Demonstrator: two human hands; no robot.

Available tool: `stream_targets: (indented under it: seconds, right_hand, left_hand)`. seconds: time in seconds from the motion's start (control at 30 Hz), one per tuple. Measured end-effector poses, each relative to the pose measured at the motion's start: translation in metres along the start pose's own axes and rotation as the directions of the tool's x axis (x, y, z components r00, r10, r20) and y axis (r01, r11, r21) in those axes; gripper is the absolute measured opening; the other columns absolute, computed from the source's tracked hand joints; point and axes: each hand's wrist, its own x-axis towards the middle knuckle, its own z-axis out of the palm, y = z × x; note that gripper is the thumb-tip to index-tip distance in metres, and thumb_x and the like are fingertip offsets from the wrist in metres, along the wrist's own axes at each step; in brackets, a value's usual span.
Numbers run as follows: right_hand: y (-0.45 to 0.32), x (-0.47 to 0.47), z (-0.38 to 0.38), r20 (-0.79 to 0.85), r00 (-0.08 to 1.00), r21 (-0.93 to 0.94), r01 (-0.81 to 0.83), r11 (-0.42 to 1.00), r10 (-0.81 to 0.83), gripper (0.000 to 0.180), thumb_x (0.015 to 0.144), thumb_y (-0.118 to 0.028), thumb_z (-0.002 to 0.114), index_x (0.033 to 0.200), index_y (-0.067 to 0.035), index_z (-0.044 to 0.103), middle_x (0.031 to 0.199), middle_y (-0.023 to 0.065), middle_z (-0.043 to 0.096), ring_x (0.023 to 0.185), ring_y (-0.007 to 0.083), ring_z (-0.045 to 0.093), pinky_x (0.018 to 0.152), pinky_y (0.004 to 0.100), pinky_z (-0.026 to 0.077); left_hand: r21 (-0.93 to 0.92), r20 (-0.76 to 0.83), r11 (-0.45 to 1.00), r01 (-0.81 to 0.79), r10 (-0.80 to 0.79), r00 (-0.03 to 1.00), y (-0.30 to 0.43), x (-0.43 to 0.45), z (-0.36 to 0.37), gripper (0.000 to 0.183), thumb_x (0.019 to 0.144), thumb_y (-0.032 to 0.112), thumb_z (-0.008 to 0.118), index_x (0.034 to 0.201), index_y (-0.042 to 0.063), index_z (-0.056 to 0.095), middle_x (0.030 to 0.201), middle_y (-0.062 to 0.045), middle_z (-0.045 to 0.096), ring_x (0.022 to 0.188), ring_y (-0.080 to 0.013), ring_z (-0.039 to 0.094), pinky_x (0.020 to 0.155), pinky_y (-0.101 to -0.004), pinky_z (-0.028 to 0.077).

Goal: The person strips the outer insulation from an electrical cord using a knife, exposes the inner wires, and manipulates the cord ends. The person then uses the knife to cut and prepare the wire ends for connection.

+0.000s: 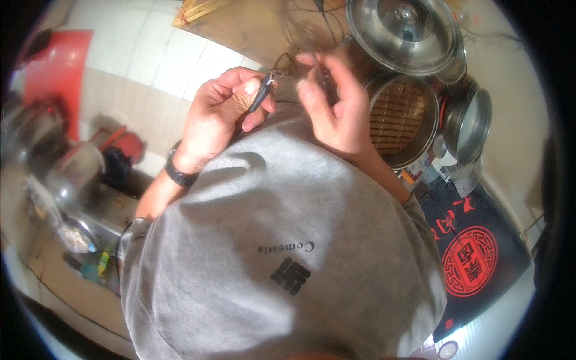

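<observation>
My left hand [220,101], with a black band on its wrist, pinches a short black insulated cable end [259,96] between thumb and fingers. Bare metal strands [271,77] stick out of its upper tip. To the right, my right hand [344,108] is raised with thumb and fingers curled apart. Something dark shows between those fingers, but blur hides whether it is held. Behind the hands, a thin dark cord [283,58] loops near the cable tip. Both hands are above the front of my grey shirt [270,193].
A steel lid [405,31] and a round pot with a slatted rack [398,121] stand at the right, beside a metal basin [474,126]. Black cords [321,24] lie on a brown surface [252,22]. A dark mat with red print [490,225] is at lower right. Blurred cookware [74,175] fills the left.
</observation>
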Motion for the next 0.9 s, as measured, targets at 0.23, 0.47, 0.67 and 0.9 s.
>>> stream_targets:
  seconds: [0.23,0.47,0.67,0.9]
  right_hand:
    - [-0.002,0.007,0.007,0.103,0.994,0.133,0.032,0.991,-0.046,0.017,0.088,-0.006,0.077,0.099,-0.001,0.066,0.076,0.0027,0.07,0.067,0.0056,0.062,0.063,0.0217,0.049]
    - [-0.019,0.013,0.007,0.146,0.984,0.105,-0.114,0.988,0.098,0.012,0.091,-0.009,0.074,0.092,0.001,0.067,0.079,0.0065,0.072,0.071,0.0089,0.067,0.066,0.0243,0.052]
    - [-0.005,0.01,0.009,0.142,0.989,-0.104,0.066,0.992,-0.051,0.015,0.091,-0.009,0.07,0.098,0.002,0.062,0.085,0.014,0.068,0.074,0.0212,0.067,0.067,0.0331,0.053]
    - [0.004,0.007,0.007,0.17,0.972,-0.178,0.19,0.966,-0.16,0.021,0.088,-0.006,0.07,0.102,0.001,0.056,0.087,0.0167,0.062,0.074,0.0314,0.065,0.068,0.0381,0.052]
  left_hand:
    - [0.141,-0.056,0.99,-0.021,0.029,0.998,0.0,0.0,0.005,0.022,0.105,0.016,0.055,0.116,-0.002,0.063,0.089,-0.009,0.071,0.061,-0.0082,0.052,0.057,-0.0213,0.043]
    - [0.326,-0.096,0.944,-0.043,0.078,0.992,0.0,-0.004,0.007,0.022,0.104,0.013,0.056,0.119,-0.003,0.061,0.092,-0.008,0.071,0.066,-0.0076,0.055,0.06,-0.0204,0.044]
    - [0.363,-0.098,0.931,-0.026,0.066,0.993,0.001,-0.004,0.009,0.021,0.104,0.012,0.056,0.118,-0.003,0.061,0.091,-0.007,0.07,0.066,-0.0069,0.053,0.059,-0.0199,0.042]
    - [0.209,-0.08,0.976,0.065,-0.049,0.996,0.004,0.001,0.008,0.02,0.104,0.014,0.055,0.112,-0.002,0.065,0.085,-0.006,0.07,0.062,-0.0055,0.05,0.055,-0.0194,0.042]
